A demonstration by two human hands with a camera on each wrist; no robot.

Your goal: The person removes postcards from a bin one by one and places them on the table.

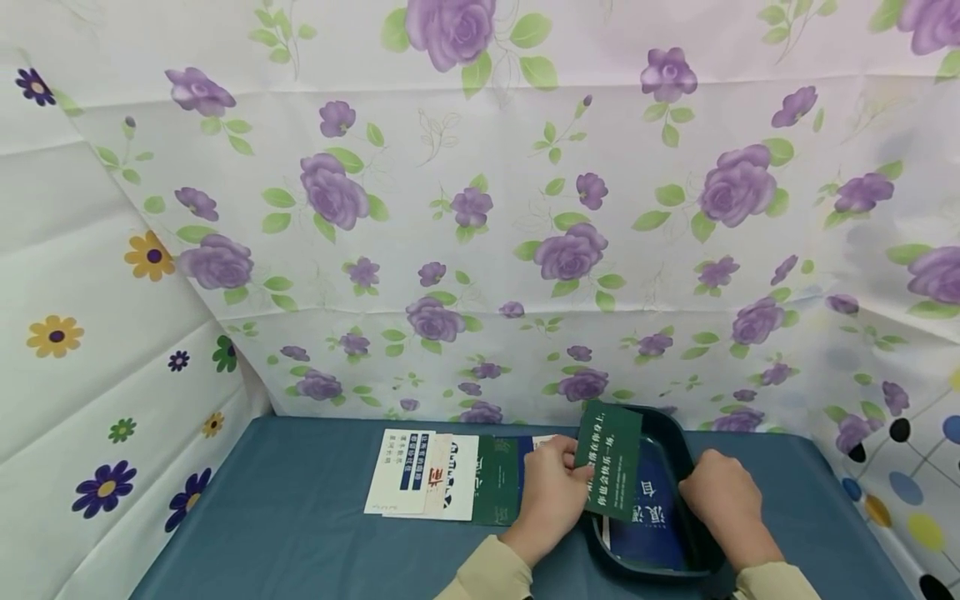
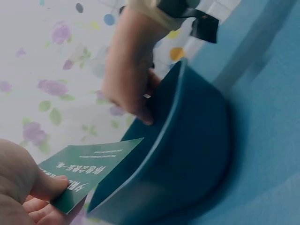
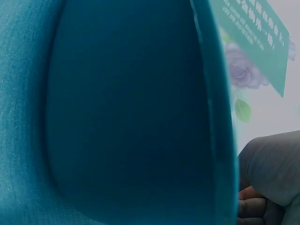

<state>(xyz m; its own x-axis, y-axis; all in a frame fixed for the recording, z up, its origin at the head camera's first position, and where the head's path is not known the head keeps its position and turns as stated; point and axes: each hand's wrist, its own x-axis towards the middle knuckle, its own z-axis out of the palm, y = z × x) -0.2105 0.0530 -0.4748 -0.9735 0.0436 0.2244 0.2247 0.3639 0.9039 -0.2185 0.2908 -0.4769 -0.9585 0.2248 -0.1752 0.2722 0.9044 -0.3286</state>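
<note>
My left hand [image 1: 551, 492] pinches a dark green card [image 1: 611, 458] with white writing by its lower left edge, tilted over the left side of a dark teal basin [image 1: 693, 437]. Inside the basin lies a dark blue card [image 1: 648, 533] with white characters; a pale edge shows beneath it. At the right rim my right hand [image 1: 723, 504] grips the basin, with fingertips [image 2: 145, 116] reaching over to the inner side. The basin's outer wall [image 3: 126, 112] fills much of the right wrist view, where some curled fingers [image 3: 251, 206] appear beyond the rim.
Left of the basin, overlapping cards lie in a row: a white card [image 1: 397, 475], a green card [image 1: 495, 479] and several others, partly behind my left hand. They rest on a blue-grey tabletop [image 1: 285, 517]. A flowered cloth [image 1: 480, 350] hangs behind and at both sides.
</note>
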